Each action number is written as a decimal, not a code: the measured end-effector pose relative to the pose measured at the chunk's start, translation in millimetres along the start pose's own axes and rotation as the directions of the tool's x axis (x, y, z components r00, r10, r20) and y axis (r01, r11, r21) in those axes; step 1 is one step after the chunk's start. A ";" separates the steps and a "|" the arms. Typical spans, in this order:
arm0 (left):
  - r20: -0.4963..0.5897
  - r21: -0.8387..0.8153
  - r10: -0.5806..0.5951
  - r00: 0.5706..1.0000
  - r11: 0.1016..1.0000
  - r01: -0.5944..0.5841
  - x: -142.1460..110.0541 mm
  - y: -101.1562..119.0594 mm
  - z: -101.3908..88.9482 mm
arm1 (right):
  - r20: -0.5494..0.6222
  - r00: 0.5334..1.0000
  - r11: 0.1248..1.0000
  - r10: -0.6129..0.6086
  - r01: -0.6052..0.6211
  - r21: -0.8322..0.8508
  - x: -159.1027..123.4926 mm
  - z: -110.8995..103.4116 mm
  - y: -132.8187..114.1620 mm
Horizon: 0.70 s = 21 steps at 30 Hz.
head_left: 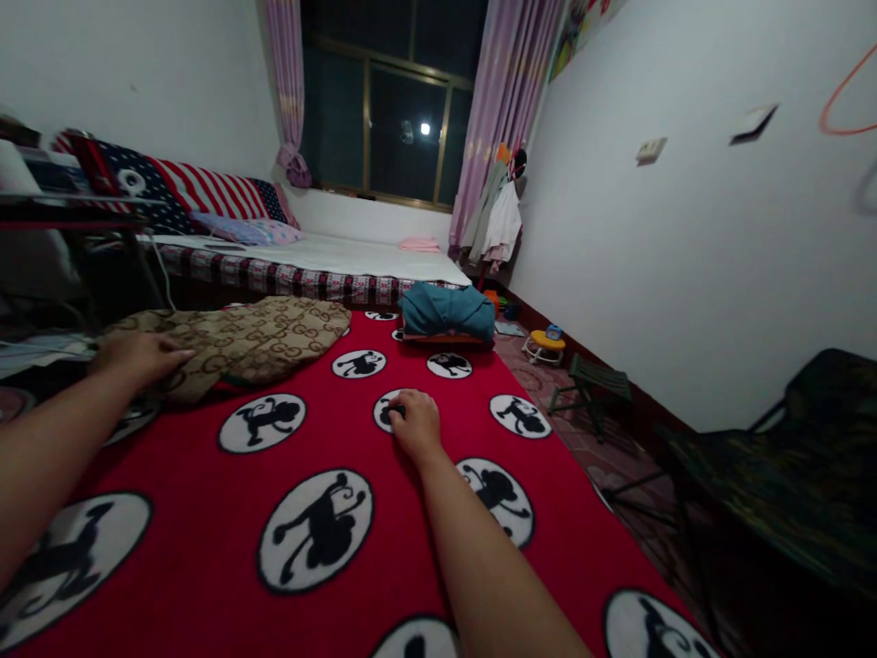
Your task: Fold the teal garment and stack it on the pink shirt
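A red blanket [206,512] printed with black monkeys in white circles covers the bed in front of me. My right hand [414,422] rests on it near the middle, fingers curled and pinching the fabric. My left hand [137,356] reaches out to the left and lies flat with fingers stretched on a brown patterned pillow [267,338] at the blanket's far left edge.
A folded teal cloth [447,311] lies at the bed's far end. A second bed [343,260] with a flag-patterned pillow stands under the window. On the right are a small green stool [595,382], a yellow toy [546,343] and a dark folding chair [787,457].
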<state>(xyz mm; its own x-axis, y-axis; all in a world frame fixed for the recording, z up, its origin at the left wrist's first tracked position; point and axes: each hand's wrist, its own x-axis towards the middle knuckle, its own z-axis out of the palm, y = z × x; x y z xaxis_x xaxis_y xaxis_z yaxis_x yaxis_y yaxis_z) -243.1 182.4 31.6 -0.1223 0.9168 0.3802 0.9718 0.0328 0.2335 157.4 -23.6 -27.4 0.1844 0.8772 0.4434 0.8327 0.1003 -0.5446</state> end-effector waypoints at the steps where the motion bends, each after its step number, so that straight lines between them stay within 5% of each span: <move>1: 0.069 0.033 -0.049 0.996 0.998 0.046 -5.0 5.4 -5.9 | -0.001 1.000 1.000 -0.002 0.002 -0.005 -0.6 -0.3 -0.7; 5: 0.125 0.071 -0.084 0.989 0.995 0.076 -20.8 28.0 -35.7 | -0.004 1.000 1.000 -0.011 0.011 0.012 -2.2 -0.5 -0.7; 10: -0.145 -0.087 0.095 0.985 0.990 -0.108 -63.9 74.1 -73.5 | -0.062 0.998 0.981 0.016 -0.004 0.194 1.2 1.3 5.4; 13: -0.238 -0.158 0.404 0.883 0.881 -0.446 -128.9 105.5 -73.2 | -0.194 0.966 0.889 0.169 -0.064 0.452 5.9 2.2 7.9; 15: -0.079 -0.177 0.630 0.772 0.754 -0.633 -180.9 120.2 -64.7 | -0.254 0.925 0.797 0.281 -0.078 0.599 8.0 1.3 6.9; 18: 0.164 -0.185 0.797 0.581 0.604 -0.775 -238.8 132.8 -64.9 | -0.230 0.902 0.650 0.365 -0.070 0.757 8.0 -1.1 2.3; 19: 0.145 -0.182 0.824 0.547 0.566 -0.804 -247.1 135.7 -72.3 | -0.201 0.908 0.607 0.368 -0.070 0.792 7.3 -1.6 0.7; 21: -0.044 -0.136 0.822 0.568 0.558 -0.818 -244.8 140.3 -95.5 | -0.134 0.926 0.549 0.352 -0.088 0.831 5.8 -1.2 -1.2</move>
<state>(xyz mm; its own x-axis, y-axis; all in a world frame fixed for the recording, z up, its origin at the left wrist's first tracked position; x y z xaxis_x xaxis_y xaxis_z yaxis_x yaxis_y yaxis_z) -96.1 -75.4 56.8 0.7202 0.5301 0.4475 0.6152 -0.7862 -0.0586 158.1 -19.2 -23.4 0.5341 0.7847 0.3145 0.0071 0.3679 -0.9298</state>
